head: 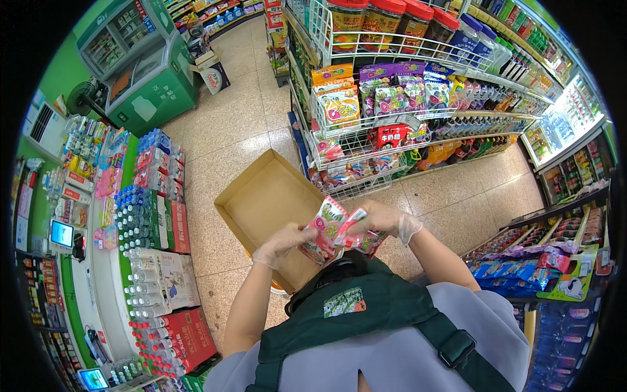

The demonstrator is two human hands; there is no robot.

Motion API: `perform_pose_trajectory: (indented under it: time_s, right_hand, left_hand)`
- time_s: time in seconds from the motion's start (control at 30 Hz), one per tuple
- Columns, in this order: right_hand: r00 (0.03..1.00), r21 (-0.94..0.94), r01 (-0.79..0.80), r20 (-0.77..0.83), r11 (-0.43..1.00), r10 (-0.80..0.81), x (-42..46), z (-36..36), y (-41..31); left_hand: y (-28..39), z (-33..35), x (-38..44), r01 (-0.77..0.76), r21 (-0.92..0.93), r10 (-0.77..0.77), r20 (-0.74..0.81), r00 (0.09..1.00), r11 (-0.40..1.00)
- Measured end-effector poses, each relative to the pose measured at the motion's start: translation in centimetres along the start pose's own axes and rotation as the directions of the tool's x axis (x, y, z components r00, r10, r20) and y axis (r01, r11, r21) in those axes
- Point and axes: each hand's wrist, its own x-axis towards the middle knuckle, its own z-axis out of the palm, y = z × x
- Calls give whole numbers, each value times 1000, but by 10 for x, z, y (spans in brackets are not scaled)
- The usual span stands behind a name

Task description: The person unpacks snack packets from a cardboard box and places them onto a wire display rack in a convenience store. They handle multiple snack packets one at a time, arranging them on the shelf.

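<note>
Both of my hands wear thin clear gloves. My left hand (286, 242) grips the left side of some pink-and-white candy bags (325, 225), held over the near edge of a shallow brown cardboard box (269, 193). With my right hand (374, 220) I hold the upper right part of another red-and-white candy bag (351, 230), touching the first ones. The box's visible inside holds nothing. Beyond it, wire baskets on a rack carry orange gummy candy bags (338, 108), purple ones (389, 100) and a red candy bag (392, 136).
Boxes and bottled water (142, 286) line the counter at left. A green chest freezer (152, 93) and an open carton (214, 78) stand further back. At right are a lit drinks cooler (570, 122) and hanging blue snack packs (509, 277).
</note>
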Motion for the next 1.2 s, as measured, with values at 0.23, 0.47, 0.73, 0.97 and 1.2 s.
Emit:
perform_pose_trajectory:
  time_s: [0.23, 0.47, 0.73, 0.97, 1.2]
  right_hand:
    - [959, 48, -248, -127, 968, 252, -31, -18, -18]
    - [998, -460, 27, 64, 888, 2, -14, -24, -15]
    - [994, -384, 20, 108, 923, 23, 8, 12, 12]
    - [935, -412, 117, 352, 904, 39, 29, 11, 36]
    - [909, -342, -118, 340, 933, 239, 14, 20, 11]
  left_hand:
    - [-9, 2, 5, 92, 52, -94, 26, 995, 994]
    - [12, 18, 15, -47, 342, -25, 204, 979, 938]
    - [48, 36, -1, 83, 436, -207, 245, 947, 896]
    - [56, 42, -7, 29, 564, -203, 248, 947, 825]
    - [51, 44, -14, 50, 590, -202, 195, 960, 806]
